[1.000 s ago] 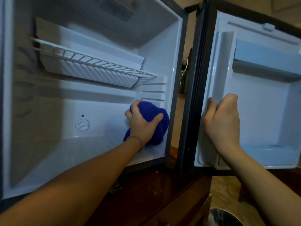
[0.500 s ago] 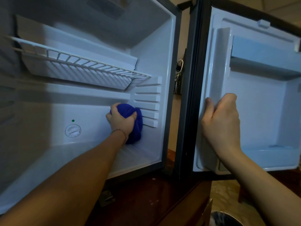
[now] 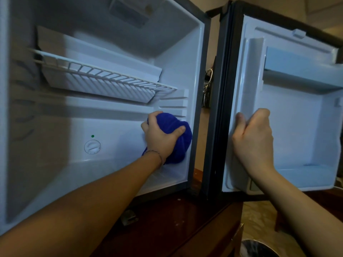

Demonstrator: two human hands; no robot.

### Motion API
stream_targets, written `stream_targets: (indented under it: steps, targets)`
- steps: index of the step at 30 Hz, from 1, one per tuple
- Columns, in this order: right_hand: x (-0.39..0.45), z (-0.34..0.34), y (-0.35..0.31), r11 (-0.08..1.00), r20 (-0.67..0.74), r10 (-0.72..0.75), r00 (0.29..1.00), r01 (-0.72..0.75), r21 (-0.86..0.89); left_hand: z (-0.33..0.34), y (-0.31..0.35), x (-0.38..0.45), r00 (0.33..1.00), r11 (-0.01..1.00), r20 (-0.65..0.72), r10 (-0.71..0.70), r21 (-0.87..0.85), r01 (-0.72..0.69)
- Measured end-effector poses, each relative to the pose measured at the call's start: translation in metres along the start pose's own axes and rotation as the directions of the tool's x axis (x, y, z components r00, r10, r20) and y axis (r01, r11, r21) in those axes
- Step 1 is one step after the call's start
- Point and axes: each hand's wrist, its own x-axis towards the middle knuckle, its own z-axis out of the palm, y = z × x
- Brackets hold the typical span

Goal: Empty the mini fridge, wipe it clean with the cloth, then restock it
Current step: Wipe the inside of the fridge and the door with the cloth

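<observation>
The mini fridge [image 3: 115, 19] stands open and I see nothing stored inside it. My left hand [image 3: 161, 139] grips a bunched blue cloth [image 3: 176, 127] and presses it against the lower right inner wall, just below the shelf ribs. My right hand [image 3: 253, 138] curls its fingers round the inner edge of the open door [image 3: 297, 127], whose shelves hold nothing. A white wire shelf [image 3: 104, 76] sits in the upper part of the cavity.
A thermostat dial [image 3: 92, 147] with a green dot above it sits on the back wall. The fridge rests on a dark wooden cabinet [image 3: 167, 219]. A round metal bin [image 3: 258, 248] stands on the floor at the lower right. Cables [image 3: 207, 86] hang behind the door hinge.
My left hand slid the cloth left along the back wall, then back right to the side wall near the front. The right hand has stayed on the door edge.
</observation>
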Motion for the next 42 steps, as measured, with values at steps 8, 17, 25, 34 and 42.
stream_targets:
  steps: [8, 17, 25, 34, 42]
  targets:
    - [0.000, -0.003, -0.003, 1.000, 0.005, -0.001, 1.000, 0.001, -0.010, -0.007, -0.007, 0.020, 1.000, 1.000, 0.010, -0.027, 0.010, 0.027]
    - [0.001, 0.001, 0.004, 0.999, -0.014, -0.032, 0.999, 0.032, 0.004, -0.015, -0.038, 0.057, 0.977, 0.983, -0.123, -0.176, 0.021, 0.180]
    - [0.000, 0.003, 0.002, 1.000, -0.026, -0.012, 1.000, 0.012, -0.003, -0.016, -0.037, 0.048, 0.973, 0.981, -0.134, -0.190, -0.065, 0.182]
    - [-0.001, -0.001, -0.004, 0.999, 0.005, 0.017, 1.000, -0.018, 0.027, 0.011, 0.032, 0.020, 0.999, 0.997, -0.016, -0.038, -0.067, 0.037]
    - [-0.001, -0.005, -0.003, 0.999, 0.033, 0.027, 0.999, -0.028, 0.040, 0.007, 0.035, 0.027, 0.999, 0.999, 0.013, 0.033, -0.021, -0.033]
